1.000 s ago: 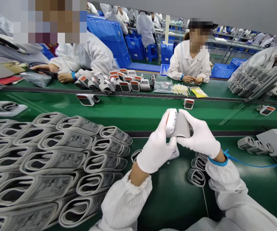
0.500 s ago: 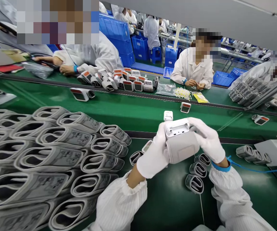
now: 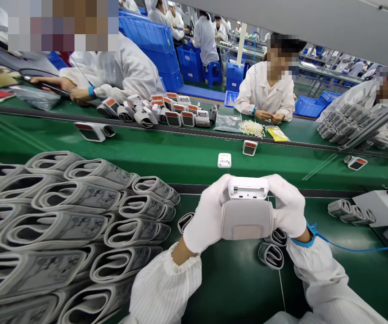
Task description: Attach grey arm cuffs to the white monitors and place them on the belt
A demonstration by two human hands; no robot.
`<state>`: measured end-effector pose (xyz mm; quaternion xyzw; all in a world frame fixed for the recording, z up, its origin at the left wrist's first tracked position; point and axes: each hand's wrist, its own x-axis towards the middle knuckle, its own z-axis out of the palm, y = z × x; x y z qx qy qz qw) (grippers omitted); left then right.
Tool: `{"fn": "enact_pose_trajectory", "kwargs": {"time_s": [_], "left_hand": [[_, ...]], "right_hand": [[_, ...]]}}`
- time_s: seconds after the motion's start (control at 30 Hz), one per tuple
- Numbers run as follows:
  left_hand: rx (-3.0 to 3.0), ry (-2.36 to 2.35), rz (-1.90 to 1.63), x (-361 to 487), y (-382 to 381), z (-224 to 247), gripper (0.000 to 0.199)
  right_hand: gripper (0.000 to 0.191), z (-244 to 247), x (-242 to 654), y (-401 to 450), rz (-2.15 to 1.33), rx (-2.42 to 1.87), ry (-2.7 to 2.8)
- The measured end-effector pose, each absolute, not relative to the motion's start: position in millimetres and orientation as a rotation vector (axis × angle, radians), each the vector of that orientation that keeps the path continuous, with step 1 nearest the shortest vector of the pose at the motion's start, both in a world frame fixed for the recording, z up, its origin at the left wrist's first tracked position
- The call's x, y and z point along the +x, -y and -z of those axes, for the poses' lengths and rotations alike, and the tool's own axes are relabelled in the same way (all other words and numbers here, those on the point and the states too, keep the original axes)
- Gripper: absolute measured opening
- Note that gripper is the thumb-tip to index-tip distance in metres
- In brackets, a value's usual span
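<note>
Both my hands, in white gloves, hold a wrist blood pressure monitor (image 3: 248, 188) above the green bench. Its white housing is uppermost, with an open slot facing me, and its grey cuff (image 3: 247, 220) is rolled below. My left hand (image 3: 209, 211) is closed around the left side. On the right side, my right hand (image 3: 288, 204) is closed, with its fingertips partly hidden behind the housing. Underneath and to the right lie rolled grey cuffs (image 3: 271, 255). Another rolled cuff (image 3: 185, 222) is half covered by my left hand.
Many rolled grey cuffs (image 3: 69, 225) fill the bench at left. Beyond the bench runs a green conveyor (image 3: 167, 157) carrying a white housing (image 3: 224, 160) and several monitors (image 3: 94, 131). A blue wrist cord (image 3: 352, 245) trails right from my right wrist. Co-workers sit across the line.
The monitor in my hands has turned from tilted to nearly level, with its slot more squarely towards me. Items on the conveyor appear shifted left as the view moved.
</note>
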<state>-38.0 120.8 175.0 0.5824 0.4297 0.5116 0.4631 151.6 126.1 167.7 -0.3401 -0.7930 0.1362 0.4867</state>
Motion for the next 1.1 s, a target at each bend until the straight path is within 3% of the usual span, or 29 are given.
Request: {"fn": "enact_pose_trajectory", "kwargs": {"time_s": [0.13, 0.3, 0.43, 0.53, 0.73, 0.87, 1.0, 1.1], "left_hand": [[1.495, -0.996, -1.205, -38.0, -118.0, -177.1, 0.014], [1.417, -1.040, -1.222, -31.2, -132.1, -170.5, 0.018], [1.260, -0.988, -1.195, -32.2, -154.8, -157.4, 0.014], [1.167, -0.963, -1.161, -36.4, -158.7, -157.3, 0.024], [1.094, -0.918, -1.182, -33.5, -150.5, -165.3, 0.018], [1.244, -0.910, -1.180, -37.9, -162.7, -159.9, 0.017], [1.434, -1.099, -1.260, -45.9, -173.8, -146.5, 0.011], [1.515, -1.397, -1.265, -43.0, -173.8, -137.2, 0.013]], "right_hand": [[0.027, -167.9, 144.8, -113.9, -0.279, -0.805, 1.866], [0.008, -152.0, 137.0, -117.9, -0.256, -0.971, 1.680], [0.021, -130.0, 137.7, -145.5, -0.484, -1.062, 1.711], [0.034, -122.9, 139.9, -154.8, -0.645, -0.986, 1.795], [0.027, -125.4, 133.3, -138.3, -0.423, -0.987, 1.668], [0.024, -116.8, 127.7, -144.6, -0.463, -1.055, 1.603], [0.037, -112.7, 130.5, -154.2, -0.646, -1.138, 1.538], [0.058, -120.2, 131.3, -151.9, -0.829, -1.198, 1.536]]}}
